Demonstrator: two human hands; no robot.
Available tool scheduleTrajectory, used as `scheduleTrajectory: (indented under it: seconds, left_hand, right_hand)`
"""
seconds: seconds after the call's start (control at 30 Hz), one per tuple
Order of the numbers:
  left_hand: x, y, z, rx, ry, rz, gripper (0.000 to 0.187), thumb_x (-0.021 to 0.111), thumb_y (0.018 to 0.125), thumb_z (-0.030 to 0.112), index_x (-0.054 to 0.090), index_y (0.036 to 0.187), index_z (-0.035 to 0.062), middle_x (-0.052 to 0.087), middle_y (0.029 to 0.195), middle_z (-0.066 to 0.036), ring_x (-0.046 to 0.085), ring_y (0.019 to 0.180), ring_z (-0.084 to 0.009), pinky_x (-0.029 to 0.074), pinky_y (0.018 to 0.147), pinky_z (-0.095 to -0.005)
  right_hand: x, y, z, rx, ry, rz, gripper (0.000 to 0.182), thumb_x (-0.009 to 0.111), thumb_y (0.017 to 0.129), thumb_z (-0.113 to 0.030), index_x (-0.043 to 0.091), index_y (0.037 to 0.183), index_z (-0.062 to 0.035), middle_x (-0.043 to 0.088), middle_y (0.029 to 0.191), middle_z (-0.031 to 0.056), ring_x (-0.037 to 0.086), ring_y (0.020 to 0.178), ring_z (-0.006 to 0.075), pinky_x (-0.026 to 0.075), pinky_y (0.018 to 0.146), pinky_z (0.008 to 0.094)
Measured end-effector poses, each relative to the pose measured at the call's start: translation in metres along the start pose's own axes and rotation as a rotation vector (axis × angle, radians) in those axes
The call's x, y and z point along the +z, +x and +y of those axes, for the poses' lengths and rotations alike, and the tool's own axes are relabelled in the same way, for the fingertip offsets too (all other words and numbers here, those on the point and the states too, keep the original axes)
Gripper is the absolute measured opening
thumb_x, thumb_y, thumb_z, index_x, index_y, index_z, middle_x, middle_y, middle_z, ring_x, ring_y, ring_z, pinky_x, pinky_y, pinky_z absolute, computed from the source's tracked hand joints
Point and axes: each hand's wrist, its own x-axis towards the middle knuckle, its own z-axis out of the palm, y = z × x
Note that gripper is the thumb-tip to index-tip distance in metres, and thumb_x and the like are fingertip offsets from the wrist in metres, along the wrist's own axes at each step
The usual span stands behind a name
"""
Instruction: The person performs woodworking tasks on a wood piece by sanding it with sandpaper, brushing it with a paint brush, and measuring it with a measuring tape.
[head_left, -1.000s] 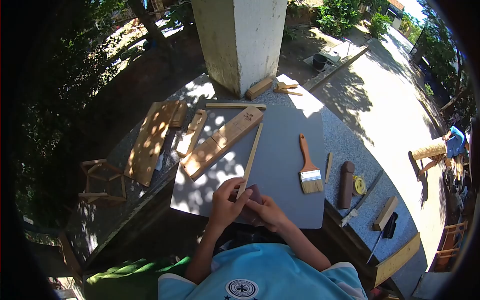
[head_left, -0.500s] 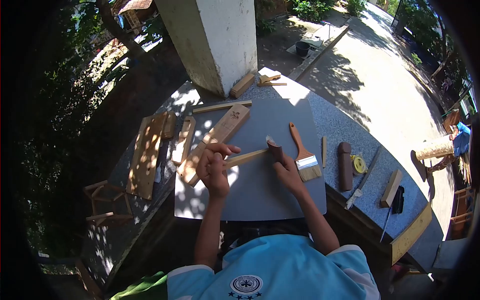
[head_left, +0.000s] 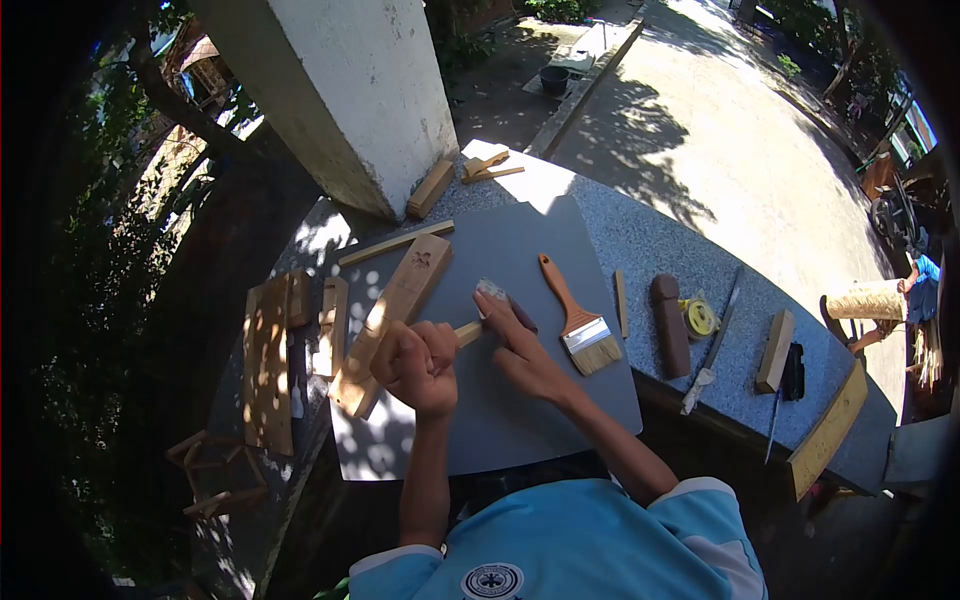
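Note:
My left hand (head_left: 418,370) is closed in a fist around one end of a thin wooden stick (head_left: 468,334). The other end of the stick runs under my right hand (head_left: 525,360). Those fingers press a folded brown piece of sandpaper (head_left: 522,314) against the stick, its pale patch showing by the fingertips. Both hands are above a grey board (head_left: 480,430). A wide paintbrush (head_left: 578,320) lies just right of my right hand, and a carved wooden block (head_left: 400,315) lies beyond my left.
Wood pieces (head_left: 268,360) and a small wooden frame (head_left: 222,480) sit at left. On the right of the stone table (head_left: 640,240) are a brown block (head_left: 669,325), a yellow tape roll (head_left: 700,318) and a file (head_left: 722,330). A pillar (head_left: 370,100) stands behind; another person (head_left: 922,280) is far right.
The sandpaper in my right hand has slid along the stick towards my left hand. My left fingers, partly raised before, are now curled into a fist. The camera view has turned slightly.

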Motion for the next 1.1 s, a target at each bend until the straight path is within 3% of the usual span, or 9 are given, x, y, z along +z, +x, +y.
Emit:
scheduleTrajectory:
  seconds: [0.13,0.27,0.4,0.53,0.67,0.77,0.97,1.0,1.1]
  left_hand:
    - [-0.003,0.003,-0.001,-0.023,-0.086,-0.036,0.044,0.035,0.091,0.026,0.026,0.051,0.0091,0.027,0.047,-0.001,0.026,0.038,-0.0090,0.022,0.036,-0.0219]
    - [-0.002,0.010,-0.001,-0.104,-0.116,-0.144,0.051,0.027,0.091,0.037,0.027,0.046,0.0125,0.028,0.046,-0.001,0.028,0.041,-0.0108,0.024,0.037,-0.0234]
    - [-0.018,0.018,-0.001,-0.126,-0.226,-0.172,0.045,0.038,0.085,0.027,0.032,0.044,0.0106,0.028,0.038,0.000,0.027,0.037,-0.0109,0.022,0.037,-0.0254]
    - [-0.016,0.025,0.002,-0.208,-0.313,-0.398,0.042,0.048,0.081,0.025,0.036,0.045,0.0065,0.030,0.037,-0.001,0.025,0.032,-0.0104,0.020,0.036,-0.0251]
    - [-0.016,0.019,0.001,-0.201,-0.342,-0.403,0.042,0.050,0.081,0.026,0.036,0.047,0.0050,0.031,0.037,-0.002,0.027,0.034,-0.0101,0.020,0.036,-0.0249]
    - [-0.009,0.019,-0.003,-0.189,-0.363,-0.426,0.041,0.050,0.082,0.027,0.038,0.049,0.0042,0.034,0.042,-0.003,0.029,0.035,-0.0101,0.022,0.037,-0.0240]
    - [-0.008,0.020,-0.006,-0.167,-0.317,-0.462,0.039,0.045,0.085,0.030,0.039,0.055,0.0056,0.036,0.055,-0.003,0.031,0.036,-0.0097,0.024,0.034,-0.0235]
    - [-0.007,0.020,-0.009,-0.158,-0.359,-0.449,0.039,0.044,0.085,0.030,0.040,0.055,0.0057,0.036,0.054,-0.003,0.030,0.035,-0.0097,0.024,0.033,-0.0234]
    - [-0.012,0.015,-0.009,-0.149,-0.411,-0.410,0.043,0.041,0.086,0.033,0.040,0.053,0.0062,0.035,0.049,-0.002,0.030,0.034,-0.0101,0.024,0.033,-0.0237]
  right_hand:
    - [-0.011,0.002,0.018,0.171,0.231,-0.019,0.072,0.036,0.062,0.005,0.026,0.133,-0.0008,0.030,0.135,0.0169,0.019,0.130,0.0227,0.012,0.107,0.0337]
    - [-0.005,-0.003,-0.020,-0.082,0.001,-0.001,0.070,0.034,0.063,0.005,0.027,0.132,0.0002,0.034,0.133,0.0176,0.029,0.125,0.0258,0.019,0.105,0.0323]
    - [-0.017,0.007,0.022,0.405,0.287,0.024,0.065,0.038,0.063,0.008,0.035,0.127,-0.0010,0.042,0.127,0.0187,0.035,0.122,0.0303,0.021,0.105,0.0357]
    - [0.002,-0.004,-0.026,-0.219,-0.216,0.130,0.071,0.041,0.058,0.013,0.036,0.127,-0.0030,0.046,0.120,0.0192,0.045,0.115,0.0260,0.034,0.096,0.0348]
    - [-0.006,-0.005,0.043,0.118,0.008,0.124,0.070,0.039,0.059,0.014,0.037,0.126,-0.0028,0.045,0.121,0.0185,0.041,0.118,0.0277,0.033,0.097,0.0320]
    - [0.003,-0.009,-0.029,-0.193,-0.277,0.154,0.069,0.038,0.059,0.015,0.036,0.126,-0.0021,0.044,0.122,0.0186,0.044,0.114,0.0234,0.039,0.090,0.0292]
    - [-0.007,-0.008,-0.003,0.035,0.092,0.085,0.069,0.039,0.058,0.013,0.037,0.125,-0.0008,0.044,0.121,0.0191,0.039,0.120,0.0259,0.032,0.099,0.0337]
    - [-0.007,-0.007,-0.029,-0.231,-0.168,0.106,0.067,0.040,0.058,0.013,0.039,0.124,-0.0015,0.047,0.117,0.0193,0.047,0.112,0.0224,0.038,0.091,0.0291]
    - [-0.012,-0.009,-0.013,0.146,0.138,-0.001,0.065,0.041,0.059,0.012,0.041,0.122,-0.0016,0.049,0.114,0.0192,0.052,0.103,0.0229,0.040,0.087,0.0286]
